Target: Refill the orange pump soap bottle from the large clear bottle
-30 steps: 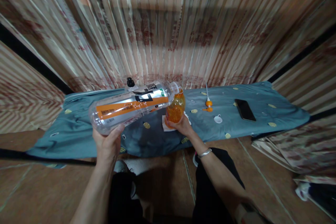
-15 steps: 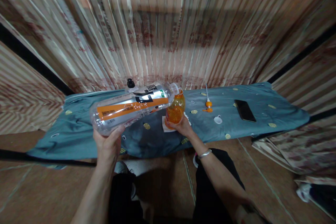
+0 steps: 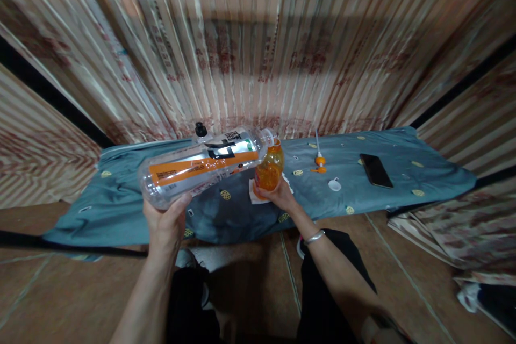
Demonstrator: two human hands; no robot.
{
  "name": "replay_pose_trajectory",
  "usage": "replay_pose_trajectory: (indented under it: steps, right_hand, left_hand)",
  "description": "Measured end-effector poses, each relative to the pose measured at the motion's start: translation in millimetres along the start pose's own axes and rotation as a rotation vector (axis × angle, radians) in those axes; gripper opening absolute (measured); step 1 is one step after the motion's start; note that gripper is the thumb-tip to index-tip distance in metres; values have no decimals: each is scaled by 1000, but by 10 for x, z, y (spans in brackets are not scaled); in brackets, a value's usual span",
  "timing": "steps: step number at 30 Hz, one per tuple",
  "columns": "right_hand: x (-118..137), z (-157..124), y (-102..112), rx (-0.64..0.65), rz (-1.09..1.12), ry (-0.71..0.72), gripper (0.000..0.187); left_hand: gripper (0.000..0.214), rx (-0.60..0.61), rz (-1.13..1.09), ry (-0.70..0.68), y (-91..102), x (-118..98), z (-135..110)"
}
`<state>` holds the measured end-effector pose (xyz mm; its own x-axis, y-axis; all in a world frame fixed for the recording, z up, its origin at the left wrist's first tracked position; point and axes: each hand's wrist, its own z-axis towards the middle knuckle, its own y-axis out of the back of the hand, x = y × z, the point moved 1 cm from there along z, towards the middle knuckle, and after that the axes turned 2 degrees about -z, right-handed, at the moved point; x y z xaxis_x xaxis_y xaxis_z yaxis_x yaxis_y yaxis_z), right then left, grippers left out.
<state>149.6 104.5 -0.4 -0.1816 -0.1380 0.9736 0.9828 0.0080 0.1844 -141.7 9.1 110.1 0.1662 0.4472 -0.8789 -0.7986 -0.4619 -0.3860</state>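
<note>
My left hand (image 3: 166, 220) is closed around the lower end of a large clear plastic bottle (image 3: 201, 166) with a silver and orange label. The bottle is tilted almost level, its uncapped neck at the mouth of a smaller orange see-through bottle (image 3: 269, 169). My right hand (image 3: 278, 193) wraps the base of the orange bottle and keeps it nearly upright over a white tissue (image 3: 255, 198). How full either bottle is, I cannot tell. An orange pump head (image 3: 320, 162) with a pale dip tube lies to the right, near a small white cap (image 3: 334, 185).
A teal patterned cloth (image 3: 403, 145) covers the narrow table. On its right side lies a black phone (image 3: 376, 171). A bottle with a black top (image 3: 200, 130) stands behind the large bottle. Striped curtains (image 3: 250, 48) hang at the back and sides, with dark frame bars (image 3: 60, 102).
</note>
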Motion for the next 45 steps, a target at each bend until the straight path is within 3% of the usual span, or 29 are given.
replay_pose_trajectory:
  steps: [20,35,45]
  right_hand:
    - [17,3,10,-2,-16,-29,80]
    - [10,2,-1,-37,-35,-15,74]
    - [148,-29,-36,-15,1,-28,74]
  left_hand:
    - [71,-52,-65,-1,-56,-14,-4]
    - [74,-10,-22,-6,-26,-29,-3]
    - [73,-18,-24,-21,-31,-8,3]
